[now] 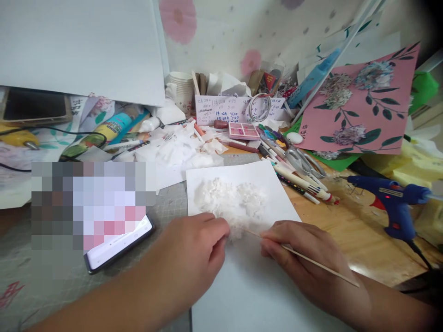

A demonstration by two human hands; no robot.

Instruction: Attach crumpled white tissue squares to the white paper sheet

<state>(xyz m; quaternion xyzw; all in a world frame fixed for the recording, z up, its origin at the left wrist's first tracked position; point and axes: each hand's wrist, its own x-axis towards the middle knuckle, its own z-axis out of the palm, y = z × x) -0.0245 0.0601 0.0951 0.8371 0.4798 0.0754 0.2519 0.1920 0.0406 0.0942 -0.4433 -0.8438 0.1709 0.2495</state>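
Observation:
A white sheet of paper (256, 276) lies in front of me with a cluster of small crumpled white paper pieces (230, 200) on it. My left hand (192, 258) rests on the sheet, its fingers pinched on a white paper piece at the near edge of the cluster. My right hand (304, 256) grips a thin wooden stick (311, 260), whose tip points left toward the cluster and the left fingers.
A phone (119, 246) lies on the grey cutting mat (169, 203) at left. A blue glue gun (391, 198) stands on the wooden table at right. Scissors (304, 161), pens, white paper scraps (183, 147) and a pink flower picture (363, 106) crowd the back.

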